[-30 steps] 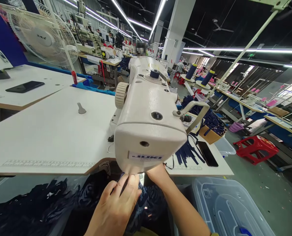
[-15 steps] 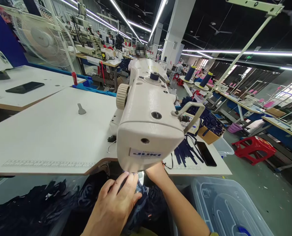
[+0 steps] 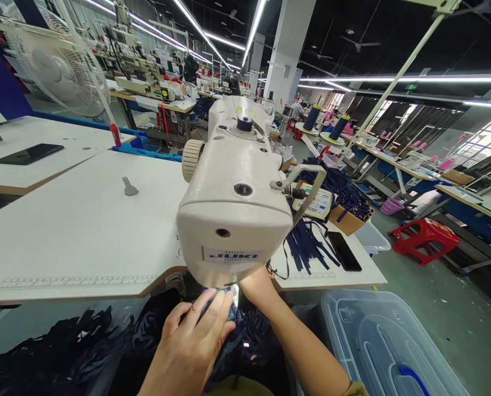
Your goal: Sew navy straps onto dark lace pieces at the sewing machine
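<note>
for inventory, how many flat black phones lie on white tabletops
2: one flat black phone on the leftmost white tabletop, another phone right of the cream sewing machine; more may be hidden.

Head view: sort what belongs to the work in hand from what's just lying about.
Likely in use:
sewing machine
patterned fabric at the left hand

Likely just lying about:
black phone at left
black phone at right
flat grey piece

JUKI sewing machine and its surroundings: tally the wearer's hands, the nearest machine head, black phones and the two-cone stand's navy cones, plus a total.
Left hand and right hand: 2
JUKI machine head: 1
Black phones: 2
Navy cones: 2
Total: 7
</note>
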Motion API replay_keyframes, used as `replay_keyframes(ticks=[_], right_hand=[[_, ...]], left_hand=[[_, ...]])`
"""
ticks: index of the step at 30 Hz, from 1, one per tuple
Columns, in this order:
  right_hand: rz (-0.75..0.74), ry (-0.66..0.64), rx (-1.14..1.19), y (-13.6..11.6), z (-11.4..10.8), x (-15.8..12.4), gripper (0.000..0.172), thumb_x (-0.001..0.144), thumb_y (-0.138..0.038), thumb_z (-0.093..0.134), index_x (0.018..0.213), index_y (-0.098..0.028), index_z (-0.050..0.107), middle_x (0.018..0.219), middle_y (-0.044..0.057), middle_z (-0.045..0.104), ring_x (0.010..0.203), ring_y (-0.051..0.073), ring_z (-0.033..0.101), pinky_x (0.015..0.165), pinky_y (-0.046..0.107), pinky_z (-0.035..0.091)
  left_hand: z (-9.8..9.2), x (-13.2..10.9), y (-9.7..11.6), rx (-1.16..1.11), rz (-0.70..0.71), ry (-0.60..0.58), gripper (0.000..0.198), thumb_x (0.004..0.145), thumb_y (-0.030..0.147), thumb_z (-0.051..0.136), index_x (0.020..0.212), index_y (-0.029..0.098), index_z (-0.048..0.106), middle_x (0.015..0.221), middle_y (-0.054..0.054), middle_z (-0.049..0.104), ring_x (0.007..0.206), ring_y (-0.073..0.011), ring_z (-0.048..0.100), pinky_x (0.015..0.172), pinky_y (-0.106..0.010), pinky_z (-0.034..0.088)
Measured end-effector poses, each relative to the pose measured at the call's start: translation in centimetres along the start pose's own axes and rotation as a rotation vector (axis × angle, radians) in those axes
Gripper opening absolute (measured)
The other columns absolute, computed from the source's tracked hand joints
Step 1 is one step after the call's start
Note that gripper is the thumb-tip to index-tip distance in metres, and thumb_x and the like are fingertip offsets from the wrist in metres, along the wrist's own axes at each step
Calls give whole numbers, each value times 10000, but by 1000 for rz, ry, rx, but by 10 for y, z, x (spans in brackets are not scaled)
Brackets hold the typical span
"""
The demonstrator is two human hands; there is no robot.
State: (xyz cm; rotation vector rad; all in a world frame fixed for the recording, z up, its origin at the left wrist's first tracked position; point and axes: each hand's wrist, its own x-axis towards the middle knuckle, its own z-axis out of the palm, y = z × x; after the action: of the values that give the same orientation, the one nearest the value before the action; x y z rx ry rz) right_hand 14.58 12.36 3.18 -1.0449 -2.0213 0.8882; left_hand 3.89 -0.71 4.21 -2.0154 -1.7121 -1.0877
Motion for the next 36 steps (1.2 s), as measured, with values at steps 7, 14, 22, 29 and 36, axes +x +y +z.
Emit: replay_keyframes(ticks=[7,14,22,29,36], right_hand=[[13,63,6,-5,1,3,151,824,-207,505,819,-207,656,681,12,633,655,174,573,664,289,485],[18,72,-16,2,5,4,146,814,-201,523,792,-199,667,713,33,656,721,183,593,734,297,496],[-34,64,-40,5,7,3,171,805,-181,500,785,-182,670,742,42,670,744,187,602,737,282,502],[-69,76,11,-4,3,4,207,799,-165,491,904,-184,668,822,45,689,806,184,620,748,266,511],[-42,76,40,-8,2,2,198,801,-136,483,862,-205,658,775,41,671,764,189,607,715,288,502]], left_hand=[[0,6,-1,74,44,19,247,936,282,475,1118,227,632,1091,18,708,956,-188,650,861,-375,345],[4,3,1,55,12,2,271,923,290,500,1161,234,616,1117,8,696,978,-191,635,893,-375,338],[9,1,0,56,25,65,292,906,294,527,1185,248,603,1111,10,700,962,-172,633,889,-360,320],[8,-2,-3,102,30,72,303,917,306,506,1201,249,595,1107,15,701,974,-166,627,896,-354,315],[-2,-1,-17,272,184,34,320,877,315,567,1184,233,607,1134,28,692,974,-150,624,852,-334,343]])
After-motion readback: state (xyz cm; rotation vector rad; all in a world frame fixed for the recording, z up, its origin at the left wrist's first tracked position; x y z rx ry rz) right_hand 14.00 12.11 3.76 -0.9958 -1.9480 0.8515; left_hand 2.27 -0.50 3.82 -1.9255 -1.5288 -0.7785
